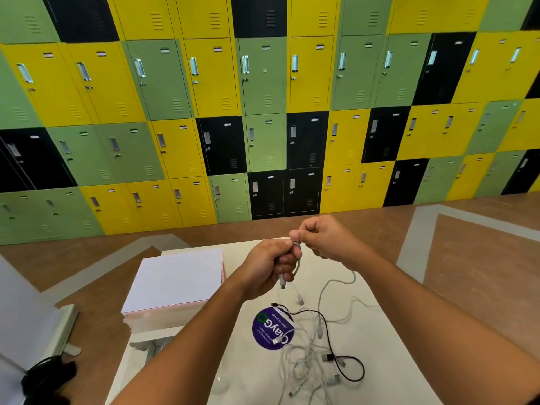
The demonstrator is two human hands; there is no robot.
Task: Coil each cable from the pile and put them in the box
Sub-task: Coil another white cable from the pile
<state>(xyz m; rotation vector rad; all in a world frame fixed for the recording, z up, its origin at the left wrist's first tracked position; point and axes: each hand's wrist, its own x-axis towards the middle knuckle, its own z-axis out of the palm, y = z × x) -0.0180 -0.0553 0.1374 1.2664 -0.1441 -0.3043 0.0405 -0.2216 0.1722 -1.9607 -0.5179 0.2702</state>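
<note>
A tangled pile [312,352] of cables lies on the table [380,361] beside a purple sticker [267,331]. Above, the left hand [270,267] curls around a white cable [350,280] near its plug while the right hand [327,238] pinches it. The box [178,279] sits left, lockers [263,112] beyond.

Yellow, green, black lockers [263,112], brown floor [467,273], white table [380,361]
</note>
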